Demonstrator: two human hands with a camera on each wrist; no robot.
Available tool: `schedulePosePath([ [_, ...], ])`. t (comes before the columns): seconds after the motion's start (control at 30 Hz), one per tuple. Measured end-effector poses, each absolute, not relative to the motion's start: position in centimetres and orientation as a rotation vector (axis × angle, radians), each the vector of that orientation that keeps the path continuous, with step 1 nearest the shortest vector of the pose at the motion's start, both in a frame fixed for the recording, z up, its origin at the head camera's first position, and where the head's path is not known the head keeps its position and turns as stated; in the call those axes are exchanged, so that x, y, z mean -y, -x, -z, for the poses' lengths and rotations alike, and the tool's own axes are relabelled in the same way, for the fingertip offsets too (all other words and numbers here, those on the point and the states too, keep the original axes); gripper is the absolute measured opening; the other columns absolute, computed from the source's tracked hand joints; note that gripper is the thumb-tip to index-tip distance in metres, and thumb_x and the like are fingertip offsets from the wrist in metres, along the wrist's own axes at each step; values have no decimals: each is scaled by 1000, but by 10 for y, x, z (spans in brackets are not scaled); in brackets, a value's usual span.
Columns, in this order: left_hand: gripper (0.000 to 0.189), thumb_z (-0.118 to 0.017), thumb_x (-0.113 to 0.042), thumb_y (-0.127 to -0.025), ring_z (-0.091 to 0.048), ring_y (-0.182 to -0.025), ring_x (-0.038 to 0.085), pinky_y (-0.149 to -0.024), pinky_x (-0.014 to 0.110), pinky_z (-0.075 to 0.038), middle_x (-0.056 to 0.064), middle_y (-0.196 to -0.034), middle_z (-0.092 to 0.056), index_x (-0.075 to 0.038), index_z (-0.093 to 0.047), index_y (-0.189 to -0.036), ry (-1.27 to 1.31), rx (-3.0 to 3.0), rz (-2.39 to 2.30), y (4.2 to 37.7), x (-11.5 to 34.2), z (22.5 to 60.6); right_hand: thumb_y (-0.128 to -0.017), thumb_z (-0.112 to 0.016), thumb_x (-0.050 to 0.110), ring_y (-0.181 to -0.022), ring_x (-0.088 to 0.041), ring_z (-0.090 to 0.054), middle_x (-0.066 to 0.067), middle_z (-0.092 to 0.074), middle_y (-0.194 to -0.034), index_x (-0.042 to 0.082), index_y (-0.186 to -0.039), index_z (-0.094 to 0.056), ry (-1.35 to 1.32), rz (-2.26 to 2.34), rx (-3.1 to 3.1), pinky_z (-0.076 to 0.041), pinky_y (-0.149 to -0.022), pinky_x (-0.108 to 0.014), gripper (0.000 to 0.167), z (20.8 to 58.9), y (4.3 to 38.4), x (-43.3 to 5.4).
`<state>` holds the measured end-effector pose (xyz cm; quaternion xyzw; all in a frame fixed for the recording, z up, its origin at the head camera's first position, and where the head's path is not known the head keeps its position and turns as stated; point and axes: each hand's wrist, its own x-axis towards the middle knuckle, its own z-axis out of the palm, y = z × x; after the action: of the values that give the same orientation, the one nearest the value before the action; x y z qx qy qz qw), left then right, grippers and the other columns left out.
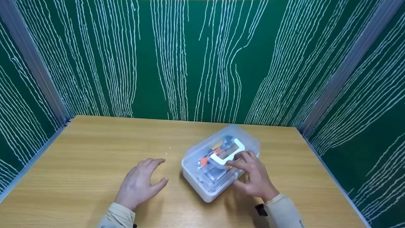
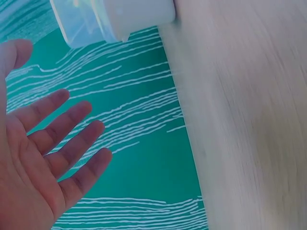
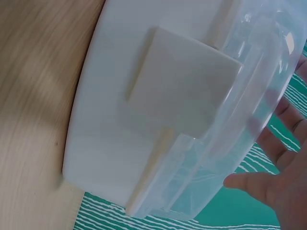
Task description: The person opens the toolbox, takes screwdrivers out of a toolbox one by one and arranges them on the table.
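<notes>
A lidded plastic box (image 1: 196, 182) with a white body and a clear lid rests on the table, turned at an angle. Through the lid show orange and dark items. A white handle (image 1: 241, 146) crosses its top. My right hand (image 1: 254, 175) is over the box's right side, its loosely bent fingers at the handle and its thumb beside the near edge. In the right wrist view, the fingers reach over the clear lid (image 3: 192, 187), and a white side latch (image 3: 187, 79) faces the camera. My left hand (image 1: 139, 183) hovers left of the box, fingers spread, holding nothing.
The wooden table (image 1: 104, 152) ends at a green wall (image 1: 202, 63) with wavy white lines. Similar side walls, joined by grey corner posts (image 1: 341, 69), close in the left and right. Tiny pale specks (image 1: 170, 148) lie left of the box.
</notes>
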<state>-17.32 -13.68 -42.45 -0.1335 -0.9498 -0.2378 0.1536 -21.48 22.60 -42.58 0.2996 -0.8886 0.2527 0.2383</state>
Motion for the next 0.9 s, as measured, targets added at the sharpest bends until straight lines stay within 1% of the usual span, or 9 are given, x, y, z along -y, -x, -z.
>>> schedulePosePath([
  [0.2, 57, -70, -49, -81, -59, -115, 18, -94, 43, -50, -4, -123, -64, -23, -57, -131, 411, 2709, 709, 171, 130, 425, -61, -77, 25, -98, -8, -43, 10, -58, -106, 39, -107, -71, -864, -714, 2431, -41, -70, -30, 48, 425, 211, -221],
  [0.37, 61, -71, -47, -80, -59, -115, 18, -95, 45, -50, -5, -124, -63, -24, -54, -134, 418, 2712, 734, 170, 125, 425, -58, -76, 23, -97, -8, -44, 11, -58, -105, 37, -105, -72, -910, -724, 2399, -41, -69, -28, 49, 426, 209, -218],
  [0.53, 66, -71, -47, -79, -57, -120, 21, -98, 49, -48, -4, -130, -60, -28, -49, -139, 424, 2743, 732, 167, 121, 424, -56, -75, 19, -94, -10, -45, 12, -58, -103, 37, -102, -73, -954, -729, 2393, -39, -68, -28, 50, 425, 205, -215],
  [0.67, 68, -70, -50, -80, -58, -120, 22, -97, 51, -48, -4, -131, -59, -31, -46, -141, 450, 2770, 707, 165, 118, 422, -57, -75, 20, -100, -10, -45, 15, -58, -105, 41, -103, -72, -977, -760, 2445, -42, -73, -30, 51, 422, 202, -212],
  [0.8, 68, -68, -51, -82, -58, -120, 22, -97, 52, -48, -4, -133, -58, -30, -44, -142, 494, 2801, 692, 163, 115, 421, -59, -75, 22, -107, -8, -44, 18, -57, -107, 44, -104, -70, -993, -781, 2483, -44, -79, -33, 51, 419, 199, -209],
  [0.9, 69, -66, -54, -82, -56, -122, 23, -98, 54, -47, -4, -136, -56, -30, -43, -143, 524, 2851, 692, 162, 114, 420, -59, -74, 21, -107, -7, -44, 20, -57, -106, 45, -103, -70, -1020, -793, 2480, -45, -80, -32, 50, 418, 198, -208],
])
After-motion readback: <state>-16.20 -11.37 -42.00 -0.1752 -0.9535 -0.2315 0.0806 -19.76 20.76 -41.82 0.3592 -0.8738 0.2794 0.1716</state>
